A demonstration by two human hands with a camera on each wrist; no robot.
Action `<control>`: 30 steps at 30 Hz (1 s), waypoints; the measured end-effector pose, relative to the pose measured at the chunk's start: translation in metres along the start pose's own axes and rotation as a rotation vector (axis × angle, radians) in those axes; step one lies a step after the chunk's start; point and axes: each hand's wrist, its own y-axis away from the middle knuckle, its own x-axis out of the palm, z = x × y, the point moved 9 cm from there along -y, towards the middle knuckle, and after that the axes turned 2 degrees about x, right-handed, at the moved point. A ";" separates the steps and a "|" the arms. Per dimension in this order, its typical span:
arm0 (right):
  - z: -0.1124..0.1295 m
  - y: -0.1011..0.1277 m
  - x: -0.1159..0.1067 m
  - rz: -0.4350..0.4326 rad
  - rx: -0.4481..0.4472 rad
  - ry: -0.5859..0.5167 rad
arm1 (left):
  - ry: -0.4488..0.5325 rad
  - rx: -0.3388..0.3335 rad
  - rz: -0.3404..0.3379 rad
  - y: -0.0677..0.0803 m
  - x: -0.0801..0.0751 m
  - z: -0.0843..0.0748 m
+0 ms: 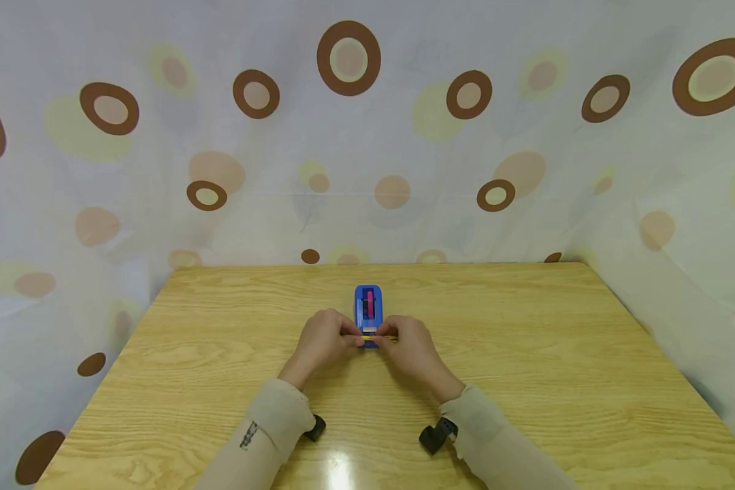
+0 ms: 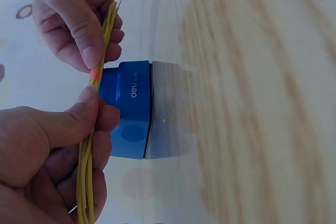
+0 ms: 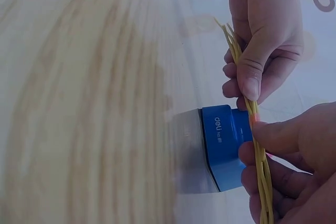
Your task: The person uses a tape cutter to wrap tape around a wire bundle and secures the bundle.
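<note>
A bundle of thin yellow strands point(image 2: 86, 174) stretches between both hands, with a band of pinkish-orange tape point(image 2: 95, 75) around its middle. On one side of that band my left hand point(image 1: 323, 340) pinches the bundle between thumb and fingers. My right hand point(image 1: 413, 346) pinches it close by on the other side, thumb in front in the right wrist view. Just beyond the bundle stands a blue tape dispenser point(image 3: 224, 156) marked "deli", upright on the table. Its pink tape roll point(image 1: 370, 304) shows from above. The hands partly cover the dispenser's near end.
The wooden table point(image 1: 220, 306) runs back to a pale curtain point(image 1: 367, 136) printed with circles, which also hangs along both sides. A dark wrist camera point(image 1: 315, 428) sits at the left cuff, another wrist camera point(image 1: 433, 438) at the right.
</note>
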 end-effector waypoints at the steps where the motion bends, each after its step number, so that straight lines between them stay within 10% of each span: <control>1: 0.000 0.000 0.000 0.000 0.003 0.001 | 0.001 -0.001 0.000 0.000 0.000 0.000; 30: 0.001 0.000 0.009 0.121 0.019 0.053 | 0.048 -0.030 -0.024 -0.001 0.000 0.007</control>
